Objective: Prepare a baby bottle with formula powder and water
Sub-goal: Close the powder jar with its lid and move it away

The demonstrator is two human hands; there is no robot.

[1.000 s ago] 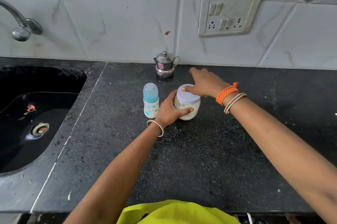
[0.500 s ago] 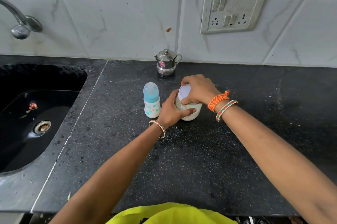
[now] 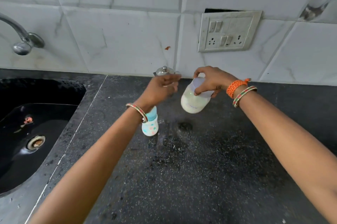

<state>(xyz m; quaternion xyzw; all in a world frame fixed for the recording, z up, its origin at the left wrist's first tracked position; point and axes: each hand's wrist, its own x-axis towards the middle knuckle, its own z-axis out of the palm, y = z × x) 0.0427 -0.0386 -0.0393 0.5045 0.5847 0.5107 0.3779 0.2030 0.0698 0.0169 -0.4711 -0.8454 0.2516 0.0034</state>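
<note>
A clear jar of white formula powder with a pale lid hangs tilted above the black counter. My right hand grips it by the lid from above. My left hand is off the jar and hovers just left of it, blurred, with fingers loosely apart and nothing in them. The small baby bottle, white with coloured dots and a blue cap, stands upright on the counter under my left wrist, which hides part of its cap.
A small steel pot with a lid stands against the tiled wall, partly behind my left hand. A black sink with a tap is at the left. A switch and socket plate is on the wall.
My right hand has lifted the jar off the counter by its lid. My left hand has let go of the jar and risen to the left of it.
</note>
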